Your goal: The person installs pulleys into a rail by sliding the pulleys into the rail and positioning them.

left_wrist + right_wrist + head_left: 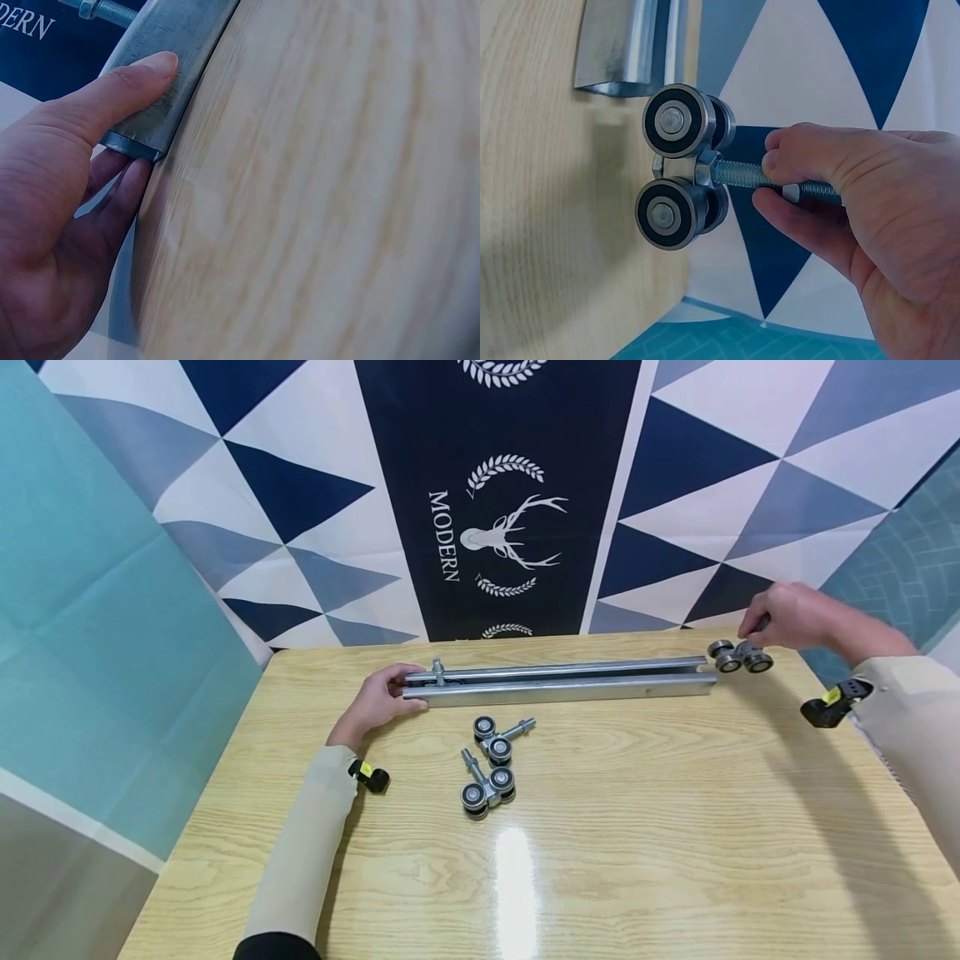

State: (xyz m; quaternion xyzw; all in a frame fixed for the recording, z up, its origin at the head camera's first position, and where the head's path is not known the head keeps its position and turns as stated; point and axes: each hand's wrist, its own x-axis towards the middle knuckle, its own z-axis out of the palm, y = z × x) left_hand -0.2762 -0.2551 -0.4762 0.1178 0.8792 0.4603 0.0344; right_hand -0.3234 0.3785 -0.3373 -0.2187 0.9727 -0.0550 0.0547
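A metal channel rail (562, 691) lies lengthwise near the back of the table. My left hand (381, 697) grips its left end; in the left wrist view the thumb (142, 79) presses the side wall, with fingers at the end. Inside the rail near that hand sits a roller trolley, its bolt (438, 670) upright. Just off the rail's right end, apart from it, my right hand (798, 620) holds another four-wheeled roller trolley (676, 120). Thumb and fingers pinch its threaded bolt (739, 174), with the wheels below the hand, level with the rail's opening.
Two more roller trolleys, one (500, 749) behind the other (474, 797), lie on the wooden table (637, 827) in front of the rail. A patterned cloth (315, 485) with triangles and a deer head hangs behind the table's back edge.
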